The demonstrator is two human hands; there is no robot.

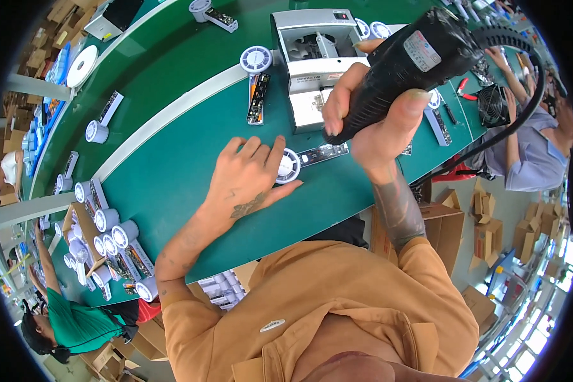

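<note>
My left hand [249,170] holds a white round-headed device [289,167] on the green bench, its thumb and index finger on either side of the round head. From that head a narrow arm with an exposed circuit board [323,154] stretches to the right. My right hand [379,127] is wrapped round a black corded electric screwdriver [395,70], raised over the board's right end. The screwdriver's nose slants down to the left; its bit cannot be made out. A grey-and-white screw feeder [316,48] stands just beyond, partly covered by my right hand.
Another round-headed device [256,60] lies left of the feeder. Many more crowd the bench's left end beside a cardboard box [83,223]. The screwdriver's black cable [522,124] loops down on the right. Red-handled pliers [465,89] and a black fan [492,105] lie near a co-worker [541,149].
</note>
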